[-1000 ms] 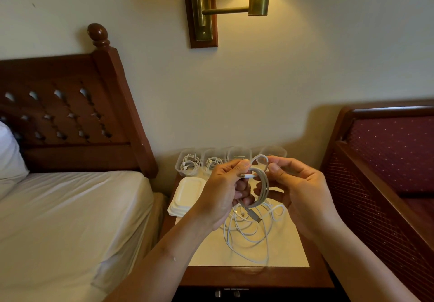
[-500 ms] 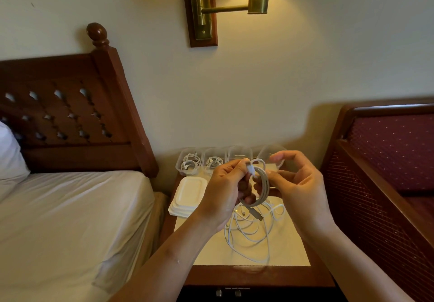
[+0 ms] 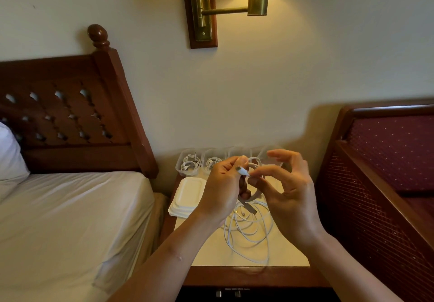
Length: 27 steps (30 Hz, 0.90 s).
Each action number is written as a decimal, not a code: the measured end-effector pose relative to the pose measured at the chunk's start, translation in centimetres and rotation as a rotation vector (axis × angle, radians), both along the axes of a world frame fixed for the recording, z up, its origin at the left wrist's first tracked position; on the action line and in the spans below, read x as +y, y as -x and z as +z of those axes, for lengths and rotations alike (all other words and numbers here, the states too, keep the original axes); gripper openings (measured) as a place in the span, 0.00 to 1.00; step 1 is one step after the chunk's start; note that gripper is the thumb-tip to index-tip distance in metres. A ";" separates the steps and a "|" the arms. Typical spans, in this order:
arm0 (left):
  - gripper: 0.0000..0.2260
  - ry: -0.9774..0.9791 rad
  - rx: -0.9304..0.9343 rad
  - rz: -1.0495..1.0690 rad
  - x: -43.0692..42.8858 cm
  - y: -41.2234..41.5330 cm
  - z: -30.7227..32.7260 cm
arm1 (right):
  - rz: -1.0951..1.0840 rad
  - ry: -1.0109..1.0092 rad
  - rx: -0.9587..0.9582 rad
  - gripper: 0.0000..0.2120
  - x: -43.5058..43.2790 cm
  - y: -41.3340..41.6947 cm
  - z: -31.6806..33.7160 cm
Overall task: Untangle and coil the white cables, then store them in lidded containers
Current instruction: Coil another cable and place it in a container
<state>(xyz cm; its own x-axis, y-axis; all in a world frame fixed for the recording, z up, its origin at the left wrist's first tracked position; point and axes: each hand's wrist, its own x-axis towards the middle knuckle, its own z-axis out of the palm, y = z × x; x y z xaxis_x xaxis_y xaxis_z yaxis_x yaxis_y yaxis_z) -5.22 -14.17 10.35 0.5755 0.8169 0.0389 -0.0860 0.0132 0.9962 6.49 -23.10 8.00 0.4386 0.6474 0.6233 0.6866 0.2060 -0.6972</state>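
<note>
Over the nightstand (image 3: 286, 252) by the bed (image 3: 70, 212), a white cable (image 3: 255, 160) is gripped by the left hand (image 3: 223, 189) and seemingly pinched by the right hand (image 3: 291, 196).

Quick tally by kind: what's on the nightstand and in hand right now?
Containers with cables: 2
Lid stack: 1
Held coil: 1
Loose cable pile: 1
Total: 5
Other containers are partly hidden and not counted.
</note>
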 end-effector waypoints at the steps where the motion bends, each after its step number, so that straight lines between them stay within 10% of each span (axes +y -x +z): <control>1: 0.15 -0.014 0.011 0.003 0.1 0.0 0.0 | -0.051 -0.015 -0.063 0.12 0.0 0.0 -0.1; 9: 0.13 -0.139 0.040 -0.080 0.3 -0.2 0.0 | 0.141 -0.078 0.011 0.11 0.6 -1.0 0.5; 17: 0.18 -0.157 -0.011 -0.089 -0.6 -0.2 -0.1 | 0.208 -0.081 0.710 0.05 2.0 -1.6 4.0; 22: 0.14 -0.053 -0.112 -0.095 -1.3 0.0 0.3 | 0.193 -0.007 0.922 0.23 2.5 -1.5 3.9; 27: 0.14 -0.057 -0.098 -0.085 -1.3 0.0 0.2 | 0.199 0.082 0.821 0.03 1.8 -1.1 3.1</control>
